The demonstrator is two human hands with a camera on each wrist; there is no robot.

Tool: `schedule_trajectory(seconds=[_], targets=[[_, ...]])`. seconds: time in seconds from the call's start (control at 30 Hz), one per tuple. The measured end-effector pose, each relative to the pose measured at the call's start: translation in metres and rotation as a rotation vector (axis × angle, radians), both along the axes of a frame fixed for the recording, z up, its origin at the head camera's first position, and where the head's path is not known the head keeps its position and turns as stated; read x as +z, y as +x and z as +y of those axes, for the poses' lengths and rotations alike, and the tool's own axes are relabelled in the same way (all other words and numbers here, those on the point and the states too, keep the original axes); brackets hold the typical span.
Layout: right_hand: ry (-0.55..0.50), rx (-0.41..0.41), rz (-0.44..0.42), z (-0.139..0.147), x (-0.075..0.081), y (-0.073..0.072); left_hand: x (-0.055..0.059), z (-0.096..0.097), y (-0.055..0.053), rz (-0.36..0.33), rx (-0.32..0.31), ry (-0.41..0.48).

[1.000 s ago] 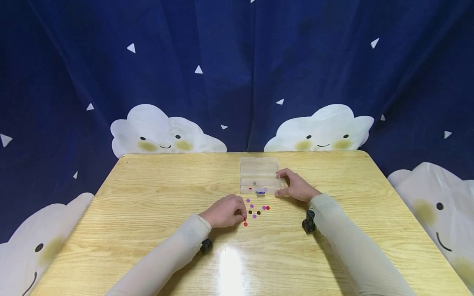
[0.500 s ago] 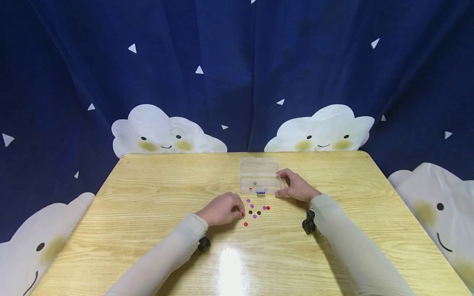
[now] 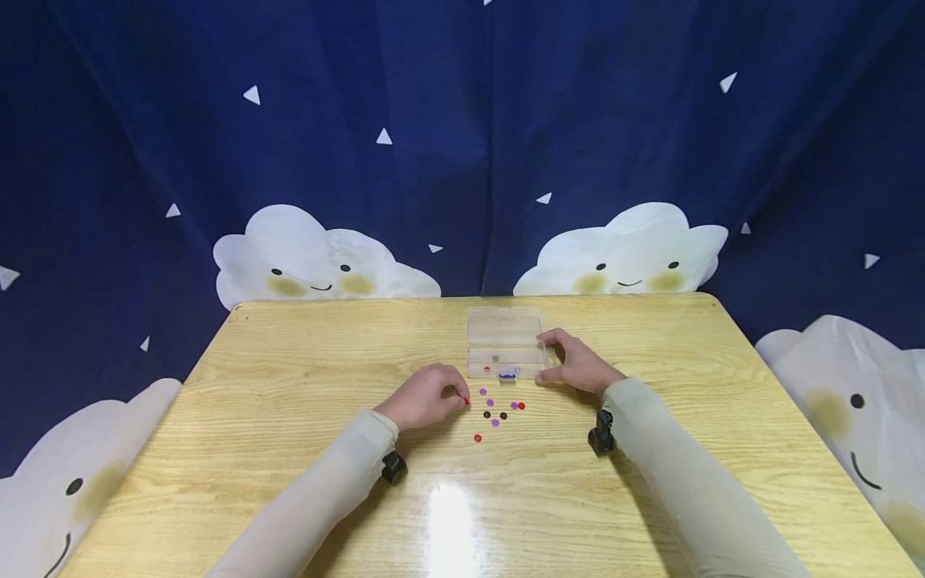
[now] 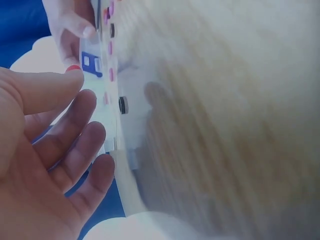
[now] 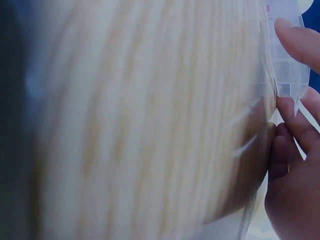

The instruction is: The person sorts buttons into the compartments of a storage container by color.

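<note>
Between thumb and fingertips, my left hand [image 3: 426, 396] pinches a small red disc [image 3: 466, 400]; its red edge also shows above the thumb in the left wrist view. A clear plastic box [image 3: 503, 327] stands with its lid open at the back middle of the table, a blue latch [image 3: 507, 376] at its front. My right hand [image 3: 576, 364] holds the box's right end between thumb and fingers. Inside the box lie a few discs, among them a red disc [image 3: 487, 369]. Just right of my left hand are loose purple, black and red discs, such as a black disc [image 3: 503, 416].
One red disc [image 3: 478, 438] lies apart, nearer the front. The wooden table [image 3: 303, 353] ends at the back against a dark blue curtain [image 3: 433, 144] with white clouds. Light glares off the table's front middle.
My left hand has lifted the red disc from beside the front red disc and moved it away from me, towards the box. My right hand keeps its place on the box.
</note>
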State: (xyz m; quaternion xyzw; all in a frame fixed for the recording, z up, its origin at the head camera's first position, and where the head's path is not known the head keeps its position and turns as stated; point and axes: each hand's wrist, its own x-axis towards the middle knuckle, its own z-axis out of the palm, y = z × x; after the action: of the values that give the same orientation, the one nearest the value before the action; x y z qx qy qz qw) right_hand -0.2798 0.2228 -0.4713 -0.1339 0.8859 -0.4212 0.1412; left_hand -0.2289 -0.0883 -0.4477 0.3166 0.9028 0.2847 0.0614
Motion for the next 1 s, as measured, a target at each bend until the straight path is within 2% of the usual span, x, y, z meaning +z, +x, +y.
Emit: schedule_trajectory(seconds=[0.23,0.63,1.0], targets=[[-0.002,0.001,-0.008,-0.001,0.000,0.001,-0.001,-0.005,-0.005,0.039,0.032,0.011],[0.006,0.006,0.006,0.002,-0.002,-0.002,0.002,-0.010,-0.008,-0.016,0.072,0.029],[0.007,0.003,-0.004,0.000,-0.001,-0.001,0.004,-0.016,-0.016,-0.016,0.132,0.064]])
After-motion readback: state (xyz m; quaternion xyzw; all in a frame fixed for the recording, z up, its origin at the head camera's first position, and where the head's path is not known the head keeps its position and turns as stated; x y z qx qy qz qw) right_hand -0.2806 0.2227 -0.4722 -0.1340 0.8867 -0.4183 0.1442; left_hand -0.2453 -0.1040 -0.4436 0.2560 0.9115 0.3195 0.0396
